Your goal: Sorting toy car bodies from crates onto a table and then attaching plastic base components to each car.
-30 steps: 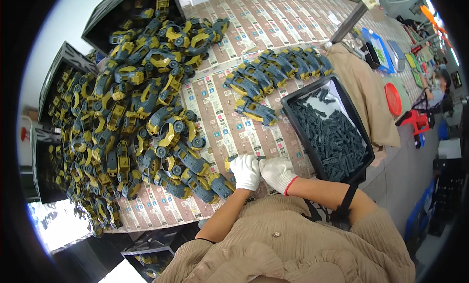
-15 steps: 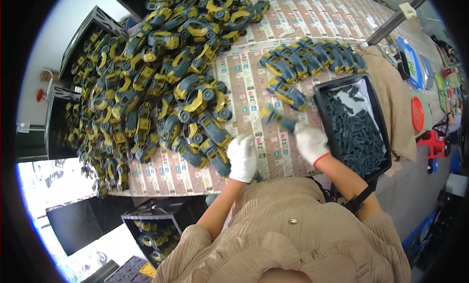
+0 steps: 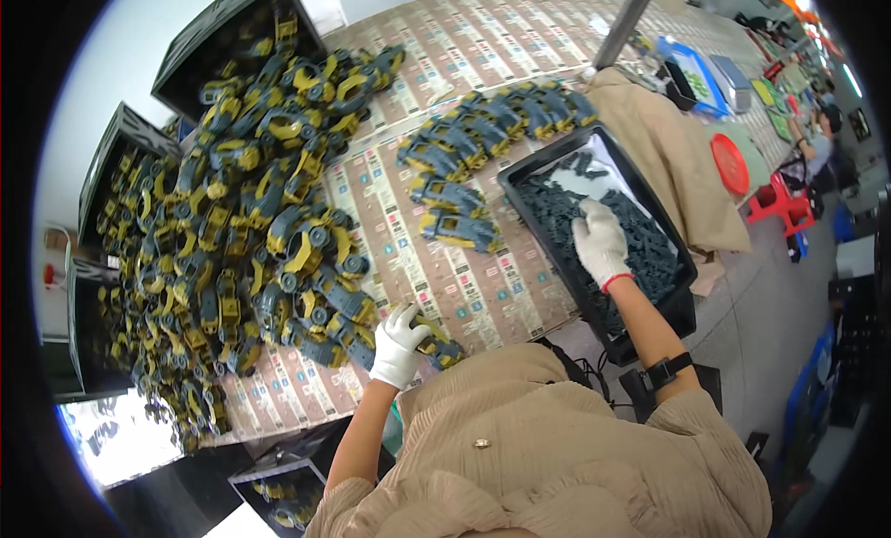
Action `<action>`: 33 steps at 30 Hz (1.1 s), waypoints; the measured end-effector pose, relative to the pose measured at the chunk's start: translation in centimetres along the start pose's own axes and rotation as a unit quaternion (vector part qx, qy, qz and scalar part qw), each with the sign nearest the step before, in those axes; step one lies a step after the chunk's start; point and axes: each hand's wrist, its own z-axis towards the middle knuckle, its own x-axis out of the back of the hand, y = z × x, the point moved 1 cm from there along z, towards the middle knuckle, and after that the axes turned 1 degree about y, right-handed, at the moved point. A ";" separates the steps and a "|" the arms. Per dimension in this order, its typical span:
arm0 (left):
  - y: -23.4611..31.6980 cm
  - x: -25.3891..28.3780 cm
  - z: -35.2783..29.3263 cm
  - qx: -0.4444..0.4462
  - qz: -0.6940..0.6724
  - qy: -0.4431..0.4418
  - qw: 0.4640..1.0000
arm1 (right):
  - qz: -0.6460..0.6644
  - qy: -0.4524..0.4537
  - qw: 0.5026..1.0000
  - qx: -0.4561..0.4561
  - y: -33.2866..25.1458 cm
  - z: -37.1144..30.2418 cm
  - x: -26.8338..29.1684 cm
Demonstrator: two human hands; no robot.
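My left hand [image 3: 399,345], in a white glove, is closed on a blue-grey and yellow toy car body [image 3: 438,346] at the table's near edge. The car lies low on the table, its left end under my fingers. My gloved right hand [image 3: 601,244] reaches into a black tray [image 3: 557,280] of small dark plastic parts [image 3: 648,250]. Its fingers are curled down among the parts, and what they pinch is hidden. Between my hands and the far side, a curved row of toy car bodies [image 3: 492,128] stands side by side, the nearest car [image 3: 459,230] beside the tray.
A large heap of similar toy car bodies [image 3: 223,204] covers the table's left side, with black crates [image 3: 218,41] behind it. Right of the tray lies brown cloth [image 3: 654,153]. Beyond are a red round lid [image 3: 729,164], a red stool [image 3: 781,206] and a person [image 3: 817,143].
My right hand has let go of a toy car, which now lies at the row's near end, and moved into the tray. My left hand now holds another car. The whole view has shifted.
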 end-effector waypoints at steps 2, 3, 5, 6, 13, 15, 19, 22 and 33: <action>1.2 0.6 2.2 -0.089 -0.052 0.021 0.994 | -0.045 -0.007 0.998 -0.036 3.7 0.9 0.6; 1.9 0.4 2.8 -0.095 -0.053 0.022 0.994 | -0.057 -0.013 0.998 -0.037 4.8 1.3 1.3; 2.9 0.1 3.7 0.023 -0.131 0.029 0.991 | -0.057 -0.020 0.997 -0.044 7.6 3.1 -0.5; 3.3 -0.2 4.0 0.022 -0.128 0.030 0.991 | -0.085 -0.027 0.996 -0.023 8.1 3.9 -1.1; 7.0 -2.1 2.9 0.288 0.018 0.120 0.950 | -0.019 -0.134 0.991 -0.018 9.6 8.9 -6.6; 7.3 -1.8 2.4 0.371 -0.053 0.013 0.927 | -0.028 -0.161 0.983 -0.083 6.9 8.9 -6.4; 5.9 -2.3 0.9 0.269 -0.138 0.053 0.952 | -0.122 -0.245 0.962 0.013 6.2 9.7 -5.7; 4.6 -2.1 0.5 0.202 -0.143 0.041 0.968 | -0.028 -0.095 0.995 0.019 7.5 9.5 -4.7; 5.9 -4.0 0.6 0.106 -0.153 0.076 0.980 | 0.462 -0.438 0.771 -0.033 -10.1 -12.2 -4.4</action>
